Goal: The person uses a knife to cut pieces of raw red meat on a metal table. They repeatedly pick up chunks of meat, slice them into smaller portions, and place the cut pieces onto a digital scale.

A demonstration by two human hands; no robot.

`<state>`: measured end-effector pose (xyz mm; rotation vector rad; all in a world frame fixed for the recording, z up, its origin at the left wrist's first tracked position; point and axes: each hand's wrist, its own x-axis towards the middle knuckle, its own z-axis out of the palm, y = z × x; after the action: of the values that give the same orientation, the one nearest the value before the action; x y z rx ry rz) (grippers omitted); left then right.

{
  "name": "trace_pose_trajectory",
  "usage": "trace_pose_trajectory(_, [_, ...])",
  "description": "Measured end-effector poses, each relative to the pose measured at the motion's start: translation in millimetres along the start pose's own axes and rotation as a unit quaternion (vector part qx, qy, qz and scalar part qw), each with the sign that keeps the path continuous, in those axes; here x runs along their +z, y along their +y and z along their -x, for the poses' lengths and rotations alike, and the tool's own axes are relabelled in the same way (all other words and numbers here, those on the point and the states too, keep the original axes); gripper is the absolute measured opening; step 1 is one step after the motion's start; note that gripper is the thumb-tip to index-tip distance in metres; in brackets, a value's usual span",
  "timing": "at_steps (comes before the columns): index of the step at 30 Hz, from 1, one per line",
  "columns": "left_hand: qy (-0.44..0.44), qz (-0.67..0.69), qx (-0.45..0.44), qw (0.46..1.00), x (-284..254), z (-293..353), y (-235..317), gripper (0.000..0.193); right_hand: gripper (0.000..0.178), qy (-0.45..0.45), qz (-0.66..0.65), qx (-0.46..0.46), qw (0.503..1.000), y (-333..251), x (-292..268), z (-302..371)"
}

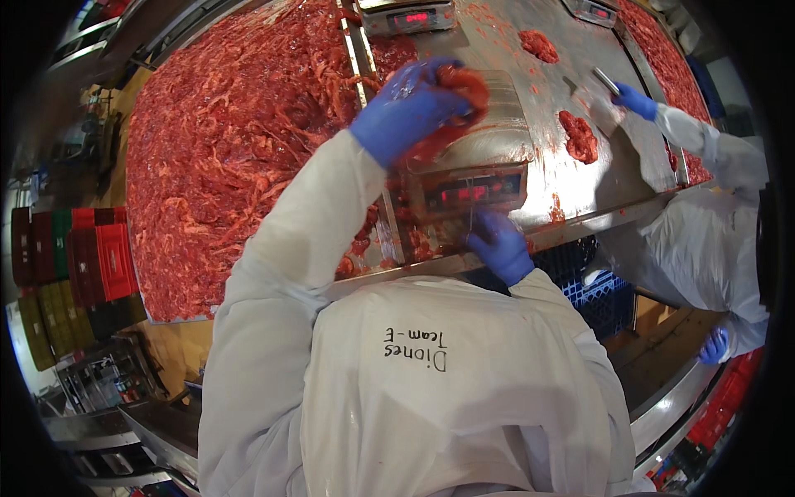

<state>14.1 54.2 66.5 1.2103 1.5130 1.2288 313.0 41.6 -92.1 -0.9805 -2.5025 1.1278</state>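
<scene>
A lump of red minced meat [462, 85] rests on the scale [480, 157] near the steel table's [571, 66] front edge, clasped by the gloved left hand [410, 108], while the right hand [499, 246], fingers curled, touches the scale's front.

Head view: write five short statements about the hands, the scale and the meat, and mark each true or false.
1. The left hand holds a clump of red meat above the scale. True.
2. Both hands are bare. False: both wear blue gloves.
3. The right hand rests at the scale's front edge, below its red display. True.
4. The big meat pile lies to the person's right. False: it lies to the left.
5. The scale's platform is green plastic. False: it is shiny metal.
</scene>
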Motion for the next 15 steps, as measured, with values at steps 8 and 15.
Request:
trace_pose_trajectory(8, [0.130, -0.351, -0.020, 0.927, -67, 13, -62, 0.041, 0.044, 0.058, -0.165, 0.012, 0.984, 0, -4, 13])
trace_pose_trajectory(15, [0.198, -0.376, 0.044, 0.904, -63, 41, -148, 0.035, 0.035, 0.176, -0.441, 0.099, 0.874, 2, -95, -22])
